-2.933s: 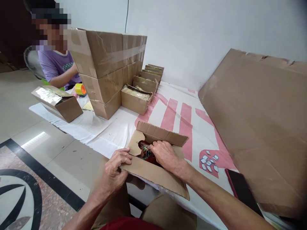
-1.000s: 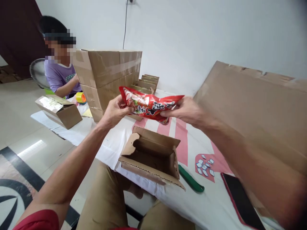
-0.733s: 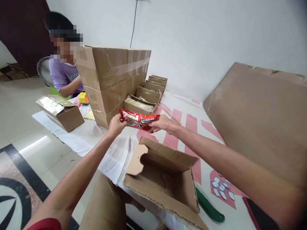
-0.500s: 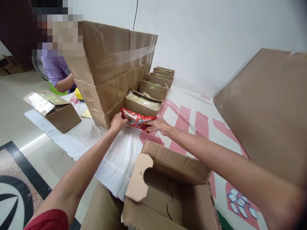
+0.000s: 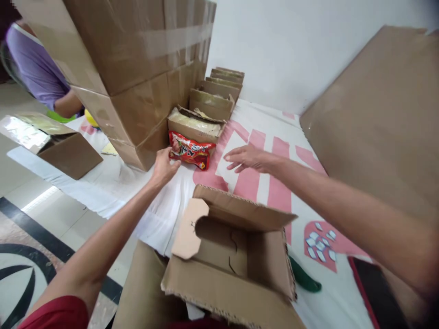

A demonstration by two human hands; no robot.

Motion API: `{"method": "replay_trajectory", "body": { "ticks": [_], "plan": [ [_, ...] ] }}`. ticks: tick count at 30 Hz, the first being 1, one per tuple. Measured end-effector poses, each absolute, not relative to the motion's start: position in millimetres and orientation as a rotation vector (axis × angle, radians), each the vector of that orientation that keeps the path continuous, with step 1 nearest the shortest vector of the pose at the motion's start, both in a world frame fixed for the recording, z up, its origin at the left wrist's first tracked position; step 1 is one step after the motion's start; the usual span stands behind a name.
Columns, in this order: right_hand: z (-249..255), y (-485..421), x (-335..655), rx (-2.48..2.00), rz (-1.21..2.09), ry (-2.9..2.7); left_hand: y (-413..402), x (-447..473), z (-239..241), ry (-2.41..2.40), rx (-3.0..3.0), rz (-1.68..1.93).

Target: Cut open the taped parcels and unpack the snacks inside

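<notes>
A red printed food packet (image 5: 191, 151) leans against the front of a small open carton (image 5: 195, 124) on the table. My left hand (image 5: 165, 167) is at the packet's left end, fingers apart and not wrapped round it; whether a fingertip still touches it I cannot tell. To the right of the packet, my right hand (image 5: 247, 159) hovers over the cloth with its fingers spread and holds nothing. Close to my body stands an open cardboard box (image 5: 226, 256) with its flaps up and a bare inside.
Tall stacked taped cartons (image 5: 137, 68) rise on the left, with a row of small cartons (image 5: 222, 87) behind. A big cardboard sheet or box (image 5: 384, 119) stands right. A phone (image 5: 377, 292) lies front right. Someone in a purple shirt (image 5: 37, 68) sits far left.
Both hands have let go of the packet, which now stands tilted against the carton. My right hand has moved away to the right. The view has shifted, and the phone shows now.
</notes>
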State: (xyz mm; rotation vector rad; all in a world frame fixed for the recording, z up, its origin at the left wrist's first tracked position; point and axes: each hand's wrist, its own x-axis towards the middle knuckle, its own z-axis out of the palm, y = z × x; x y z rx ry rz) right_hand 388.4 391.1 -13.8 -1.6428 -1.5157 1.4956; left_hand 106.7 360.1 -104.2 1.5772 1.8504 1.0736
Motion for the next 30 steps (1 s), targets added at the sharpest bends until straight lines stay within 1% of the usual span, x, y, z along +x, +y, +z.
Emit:
{"method": "replay_trajectory", "body": {
  "ticks": [3,6,10,12,14,17,21,26,30],
  "plan": [
    [13.8,347.3,445.1,-1.599,1.412,-1.548,303.4,80.2,-101.9,1.568,1.774,1.001],
    [16.9,276.8,500.6,-1.514,1.272,-1.761,235.4,53.5,-98.3,1.29,1.859,0.918],
    [-21.1,175.8,535.1,-1.623,1.16,-1.951,160.2,45.1,-97.8,1.103,1.719,0.885],
    [-46.2,138.6,528.6,-1.655,1.069,-2.004,139.1,57.6,-98.6,1.116,1.575,0.927],
    [-68.0,115.8,511.8,-1.591,1.023,-2.0,129.0,78.8,-98.1,1.125,1.432,1.007],
    [-91.7,108.7,484.3,-1.432,1.03,-1.938,128.0,114.3,-94.2,1.134,1.274,1.151],
    [-108.0,130.3,459.3,-1.36,0.954,-1.772,137.4,137.4,-87.3,1.19,1.122,1.254],
    [-107.5,171.2,422.1,-1.273,0.94,-1.751,165.8,113.7,-85.6,1.266,1.106,1.477],
    [-105.4,216.9,381.9,-1.214,0.913,-1.724,212.1,86.6,-89.4,1.26,1.186,1.625]
  ]
}}
